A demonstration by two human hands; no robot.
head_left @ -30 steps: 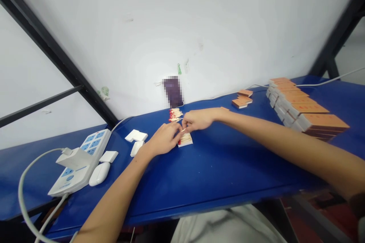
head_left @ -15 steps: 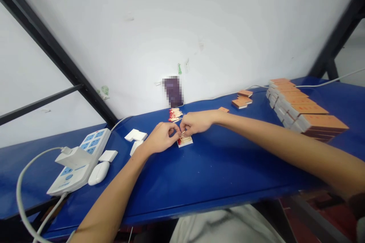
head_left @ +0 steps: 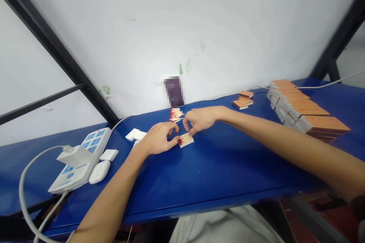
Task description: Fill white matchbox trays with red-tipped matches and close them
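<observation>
A small white matchbox tray (head_left: 186, 145) lies on the blue table with red-headed matches (head_left: 185, 139) side by side in it. The thumb of my left hand (head_left: 161, 138) rests at the tray's left edge, its fingers apart and holding nothing. At the upper right of the tray, the thumb of my right hand (head_left: 201, 119) touches or nearly touches the corner. Its index finger is spread from the thumb, and I see nothing held between them. Just beyond both hands lies a loose pile of matches (head_left: 176, 114), red heads to the left.
White empty trays (head_left: 135, 134) lie left of my left hand, near a power strip (head_left: 82, 159), a white square box (head_left: 109, 155) and an earbud case (head_left: 99, 171). Orange matchboxes (head_left: 242, 102) and stacked rows of them (head_left: 308, 110) stand right. A blurred dark phone-like object (head_left: 174, 92) leans against the wall.
My fingers have parted and drawn back from the tray, my right hand lifting slightly to the right. More of the matches in the tray now show.
</observation>
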